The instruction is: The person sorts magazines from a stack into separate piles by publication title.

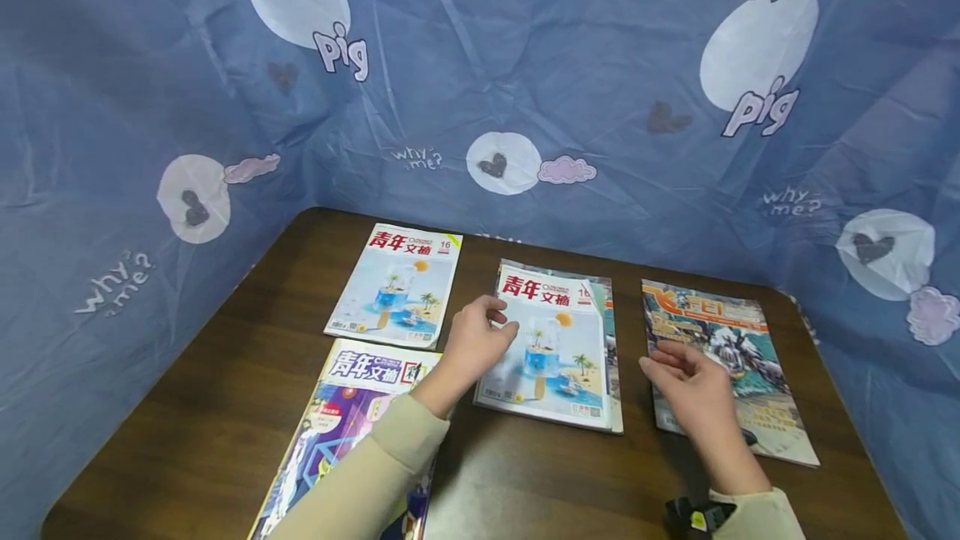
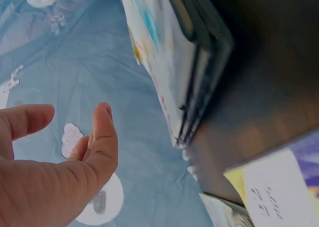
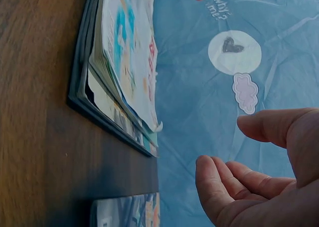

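Note:
My left hand (image 1: pixel 474 344) hovers over the left edge of a stack in the middle of the table, thumb and fingers apart with nothing between them. On top of that stack lies a pale magazine (image 1: pixel 558 348) with a red title and an ice-pop picture; the edge of another magazine (image 1: pixel 615 390) shows beneath. Over the left side of a magazine with an orange title (image 1: pixel 738 357) is my right hand (image 1: pixel 693 390), its fingers bent loosely and the thumb apart. In the right wrist view the right hand (image 3: pixel 264 172) holds nothing.
At the back left lies a magazine (image 1: pixel 397 286) with the same ice-pop cover. A purple magazine (image 1: pixel 337 432) is in front of it, partly under my left sleeve. Everything rests on a dark wooden table (image 1: pixel 195 382), bordered by hanging blue cloth (image 1: pixel 420 107) with pig prints.

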Available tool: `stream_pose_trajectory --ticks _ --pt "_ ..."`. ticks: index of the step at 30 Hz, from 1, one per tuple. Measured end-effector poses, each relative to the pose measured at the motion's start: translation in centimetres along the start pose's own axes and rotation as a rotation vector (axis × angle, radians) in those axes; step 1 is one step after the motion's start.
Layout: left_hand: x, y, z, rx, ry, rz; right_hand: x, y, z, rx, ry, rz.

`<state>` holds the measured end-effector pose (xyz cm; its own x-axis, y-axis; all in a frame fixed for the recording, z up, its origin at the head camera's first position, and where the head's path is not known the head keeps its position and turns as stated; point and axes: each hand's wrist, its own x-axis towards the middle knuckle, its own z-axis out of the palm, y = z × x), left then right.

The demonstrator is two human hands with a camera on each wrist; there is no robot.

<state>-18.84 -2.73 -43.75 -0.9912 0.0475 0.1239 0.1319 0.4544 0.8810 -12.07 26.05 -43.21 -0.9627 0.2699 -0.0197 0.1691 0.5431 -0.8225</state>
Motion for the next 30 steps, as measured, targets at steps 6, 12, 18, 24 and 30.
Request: stream_pose_trajectory --ticks 6,12,18,24,30 --pt "-0.4 -0.9 -0.7 0.026 0.010 -0.038 0.0 -0.1 0.7 -0.005 -0.024 -0.012" --pt "-0.1 -1.8 -1.0 0.033 -0.005 -0.056 0.1 0.3 1.6 -0.015 -0.042 -0.019" --pt "0.4 -2.1 -1.2 0.052 -0.030 -0.087 0.2 0.4 2.1 -0.018 -0.075 -0.012" --pt "1.7 -2.1 -1.0 0.089 -0.055 -0.120 0.3 0.8 2.7 -0.046 -0.090 0.023" --pt "3.8 -2.5 -1.0 0.099 -0.086 -0.169 0.5 0.9 3.3 -0.058 -0.109 0.045"
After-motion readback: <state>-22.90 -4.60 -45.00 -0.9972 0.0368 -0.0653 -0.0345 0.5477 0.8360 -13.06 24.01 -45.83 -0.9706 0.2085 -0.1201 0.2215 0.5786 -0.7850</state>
